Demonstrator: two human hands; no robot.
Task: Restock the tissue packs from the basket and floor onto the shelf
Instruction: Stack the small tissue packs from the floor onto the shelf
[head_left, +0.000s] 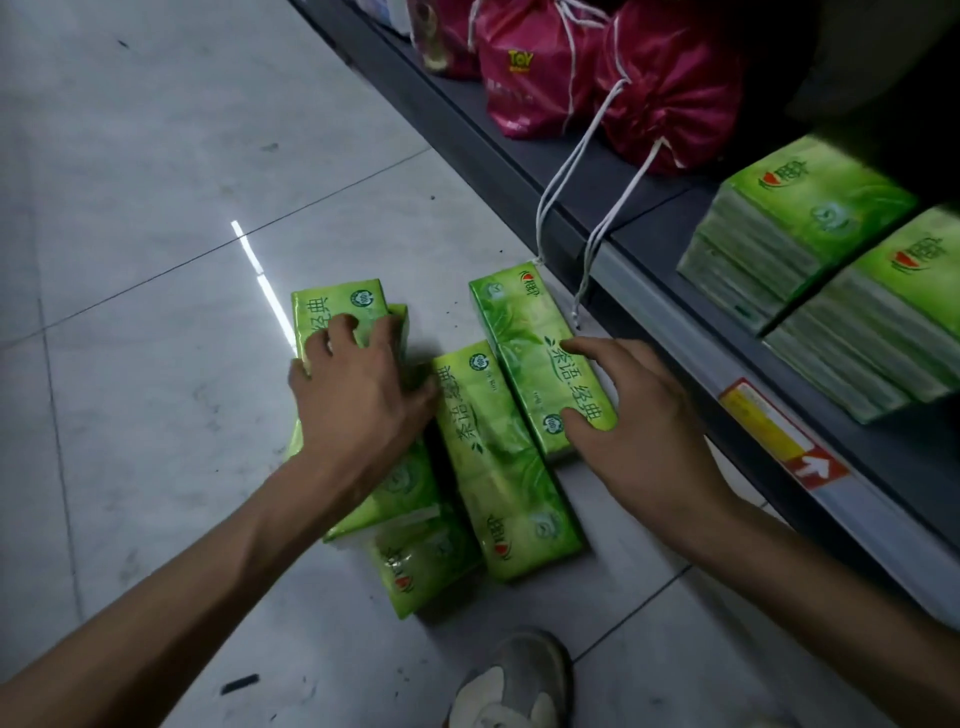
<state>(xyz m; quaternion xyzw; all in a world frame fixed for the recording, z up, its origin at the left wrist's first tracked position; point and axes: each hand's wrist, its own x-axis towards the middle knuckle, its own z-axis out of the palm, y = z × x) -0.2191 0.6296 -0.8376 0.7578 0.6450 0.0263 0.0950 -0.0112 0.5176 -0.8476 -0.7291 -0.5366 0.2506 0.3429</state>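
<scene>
The grey tiled floor (156, 208) fills the left and middle of the view. A dark shelf (883, 457) runs along its right side, its front edge slanting from far left to near right, and its upper part is lost in shadow.

On the near end of the shelf lie stacked packs (800, 234) of green tissues in two piles. Their short ends face the front edge, and the nearer pile is cut off by the frame. Farther along the shelf sit pink bags (540, 73), and their white cords (587, 249) hang over the front edge down to the floor.

More green tissue packs lie flat on the floor just in front of the shelf. The right pack (524, 338) and the middle pack (498, 478) lie side by side and touching. Their long axes point away from the person, angled a little toward the shelf. The middle pack sits nearer the person. The left pile (410, 556) holds several overlapping packs, but the arm hides how many. Its top pack (337, 306) also points away.

The left hand (358, 395) grips the top pack, with fingers curled over it and the thumb at its right side. The right hand (639, 415) is spread open, and its fingertips and thumb touch the near half of the right pack.

A worn shoe (514, 680) stands at the near edge of the floor, partly cut off. A red and yellow label (784, 436) sits on the shelf's front edge, and its print is too blurred to read.
</scene>
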